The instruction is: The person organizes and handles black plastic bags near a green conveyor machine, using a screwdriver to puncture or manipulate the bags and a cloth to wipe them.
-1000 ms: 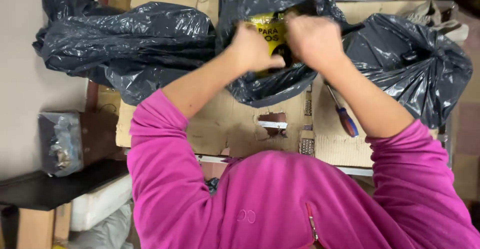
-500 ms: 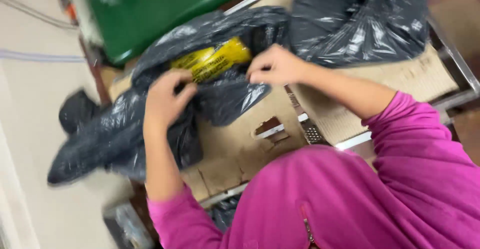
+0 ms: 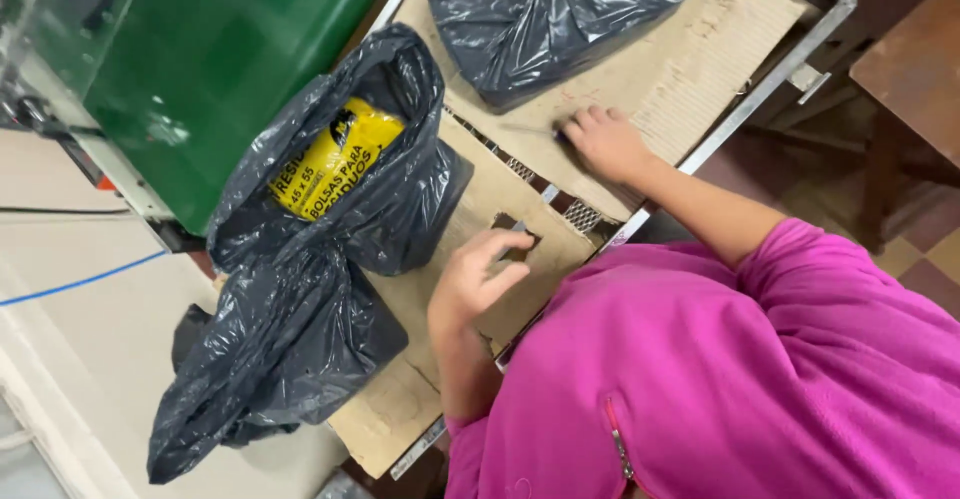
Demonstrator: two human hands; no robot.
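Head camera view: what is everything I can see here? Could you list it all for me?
black plastic bags: three, black; one open at centre left, one below it hanging over the table edge, one at the top.
yellow packet: one, yellow with black print, inside the open bag.
cardboard sheets: brown, covering the table top.
metal table frame: one, grey, around the cardboard.
green bin: one, green, upper left.
blue cable: one, on the pale floor at left.
pink sleeve: pink, lower right.
left hand: fingers at a small dark piece on the cardboard.
right hand: flat on the cardboard, fingers at a thin tool.
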